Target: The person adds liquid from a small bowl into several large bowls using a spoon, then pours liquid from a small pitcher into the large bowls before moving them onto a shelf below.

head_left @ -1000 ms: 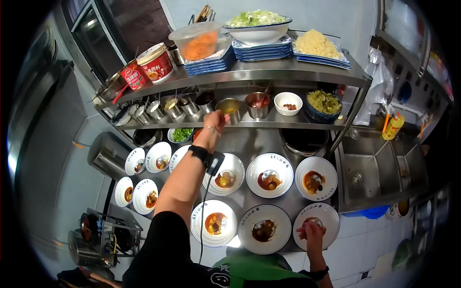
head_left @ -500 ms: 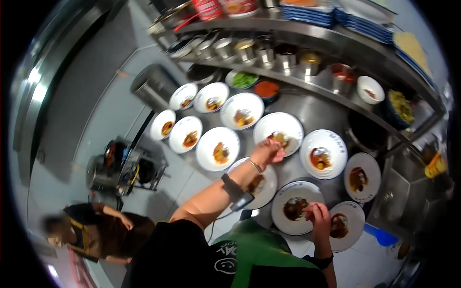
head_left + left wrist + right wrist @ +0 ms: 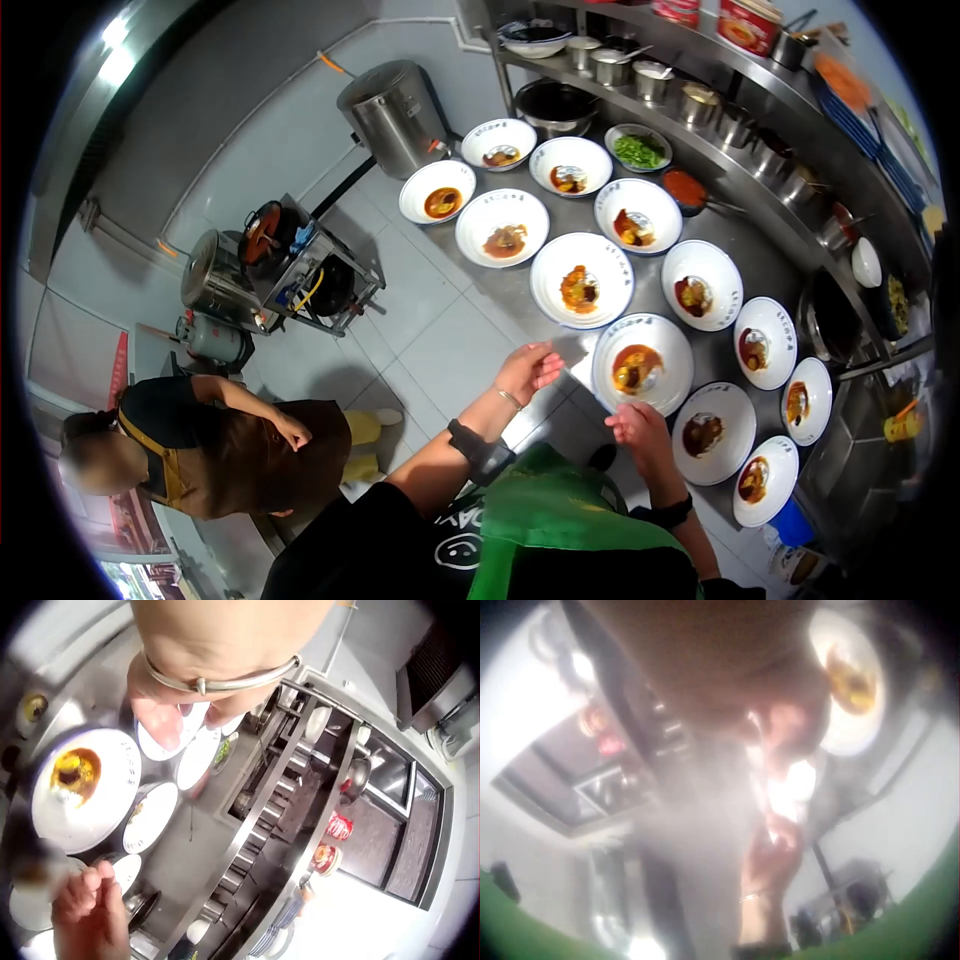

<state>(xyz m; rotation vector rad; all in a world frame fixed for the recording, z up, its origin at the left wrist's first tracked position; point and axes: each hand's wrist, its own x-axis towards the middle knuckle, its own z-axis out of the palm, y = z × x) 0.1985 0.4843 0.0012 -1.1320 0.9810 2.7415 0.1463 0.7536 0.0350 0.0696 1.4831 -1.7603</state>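
White bowls with blue lettering hold portions of reddish-brown sauce; the nearest bowl [image 3: 643,364] stands just above the right hand. Over the floor beside the table edge, my left hand [image 3: 528,374] hangs with loosely bent fingers and nothing seen in it. My right hand [image 3: 642,437] is at the near rim of that bowl, fingers loosely curled; whether it touches the rim is unclear. The left wrist view has the left hand [image 3: 191,712] at the top and the right hand [image 3: 90,911] low left. In the blurred right wrist view, the left hand [image 3: 774,859] is below the right hand [image 3: 784,724].
A steel shelf [image 3: 690,125] with metal pots runs behind the bowls, near chopped greens [image 3: 640,151] and a red-filled bowl [image 3: 684,187]. A steel barrel [image 3: 395,115] stands at the table's far end. Left are a burner stand [image 3: 330,290] and a person in a brown apron [image 3: 250,450].
The head view has swung left, bringing the other person and the floor into sight. My left hand has come back from the shelf pots, past the bowls, to near my right hand.
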